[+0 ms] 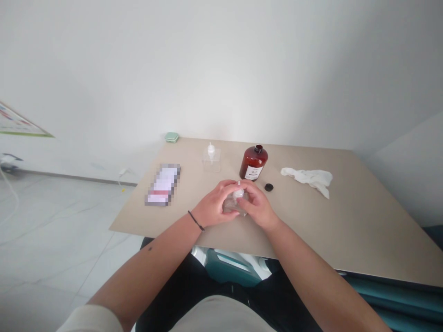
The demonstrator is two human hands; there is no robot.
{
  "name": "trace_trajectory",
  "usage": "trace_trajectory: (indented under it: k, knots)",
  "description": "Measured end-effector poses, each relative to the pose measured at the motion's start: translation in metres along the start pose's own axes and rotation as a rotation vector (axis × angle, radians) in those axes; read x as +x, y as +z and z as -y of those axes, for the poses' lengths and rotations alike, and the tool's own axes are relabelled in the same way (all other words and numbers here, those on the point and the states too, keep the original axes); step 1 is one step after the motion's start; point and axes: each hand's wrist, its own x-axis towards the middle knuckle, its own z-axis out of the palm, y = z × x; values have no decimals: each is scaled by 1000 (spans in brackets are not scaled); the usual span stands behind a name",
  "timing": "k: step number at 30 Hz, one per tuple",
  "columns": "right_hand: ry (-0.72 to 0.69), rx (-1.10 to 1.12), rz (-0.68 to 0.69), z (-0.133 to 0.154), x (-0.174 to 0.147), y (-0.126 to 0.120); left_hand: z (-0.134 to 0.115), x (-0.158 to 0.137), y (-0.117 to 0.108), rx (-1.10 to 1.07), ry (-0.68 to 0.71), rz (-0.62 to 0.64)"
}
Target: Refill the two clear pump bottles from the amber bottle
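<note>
A clear square bottle [232, 205] with a white pump top [238, 193] is between my hands over the front half of the table. My left hand [215, 203] wraps its left side. The fingers of my right hand [258, 204] close around the pump top and the right side. Much of this bottle is hidden behind my fingers. Just beyond my hands stands an uncapped amber bottle [246, 165] with a white label, and a small black cap [269, 187] lies to its right. Farther back on the left is a second clear pump bottle [216, 167], upright.
A phone [163, 184] with a blurred screen lies at the left of the table [346, 216]. A crumpled white cloth or tissue [313, 177] is on the right. At the back left corner sits a small green box [171, 137]. A wall runs behind the table.
</note>
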Motion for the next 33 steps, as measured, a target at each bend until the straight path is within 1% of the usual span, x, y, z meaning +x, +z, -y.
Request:
trace_trajectory:
  k: [5, 11, 17, 23, 29, 33]
  knots:
    - [87, 49, -38, -2, -1, 3, 0, 0, 1, -5, -4, -8]
    - [5, 27, -11, -2, 0, -1, 0, 0, 0, -9, -6, -3]
    - [102, 71, -36, -3, -1, 2, -1, 0, 1, -22, -31, -4]
    - [23, 14, -3, 2, 1, 0, 0, -1, 1, -8, -34, 7]
    - [105, 62, -22, 0, -1, 2, 2, -2, 2, -21, -24, -8]
    - [38, 15, -15, 1, 0, 0, 2, -2, 2, -13, -26, -7]
